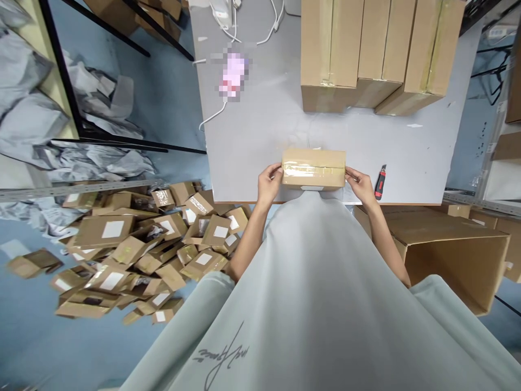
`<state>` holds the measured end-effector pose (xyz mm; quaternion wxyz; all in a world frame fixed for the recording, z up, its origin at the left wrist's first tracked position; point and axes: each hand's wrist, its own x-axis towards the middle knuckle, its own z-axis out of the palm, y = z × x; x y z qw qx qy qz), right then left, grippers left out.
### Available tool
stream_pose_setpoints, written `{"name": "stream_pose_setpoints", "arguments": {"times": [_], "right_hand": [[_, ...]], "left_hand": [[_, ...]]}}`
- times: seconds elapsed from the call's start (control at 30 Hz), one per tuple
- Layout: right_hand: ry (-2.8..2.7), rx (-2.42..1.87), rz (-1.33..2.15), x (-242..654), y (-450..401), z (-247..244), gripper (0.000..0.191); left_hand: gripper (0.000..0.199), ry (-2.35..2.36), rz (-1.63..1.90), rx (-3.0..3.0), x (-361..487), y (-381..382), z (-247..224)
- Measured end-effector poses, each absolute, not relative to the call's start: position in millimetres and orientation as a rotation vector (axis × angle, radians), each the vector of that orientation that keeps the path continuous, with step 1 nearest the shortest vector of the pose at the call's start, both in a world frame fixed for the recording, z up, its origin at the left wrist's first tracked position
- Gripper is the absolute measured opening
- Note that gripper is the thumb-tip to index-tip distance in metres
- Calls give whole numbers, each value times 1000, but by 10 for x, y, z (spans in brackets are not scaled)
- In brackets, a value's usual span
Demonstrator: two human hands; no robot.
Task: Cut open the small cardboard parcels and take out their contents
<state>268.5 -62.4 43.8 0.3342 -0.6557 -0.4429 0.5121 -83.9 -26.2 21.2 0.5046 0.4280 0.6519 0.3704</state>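
A small cardboard box (313,167) with shiny clear tape along its top is at the near edge of the grey table (252,136). My left hand (269,182) grips its left end, thumb and fingers drawn together at the corner. At the opposite end my right hand (360,183) holds the box between thumb and fingers. A white label partly shows on the side facing me. Just right of my right hand lies a red and black utility knife (380,182), touched by neither hand.
Large taped cartons (331,49) stand at the table's back right. A blurred pink object (233,75) and white cables (223,21) lie at the back left. Many small boxes (105,231) are heaped on the floor at left; a big open carton (443,239) stands below right.
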Motion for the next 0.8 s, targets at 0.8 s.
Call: {"name": "stream_pose_setpoints", "arguments": {"times": [0.8], "right_hand": [[-1018,-2072,1233,3074,-903,129,117]], "left_hand": [[47,1442,871,1171,-126,-240,580]]}}
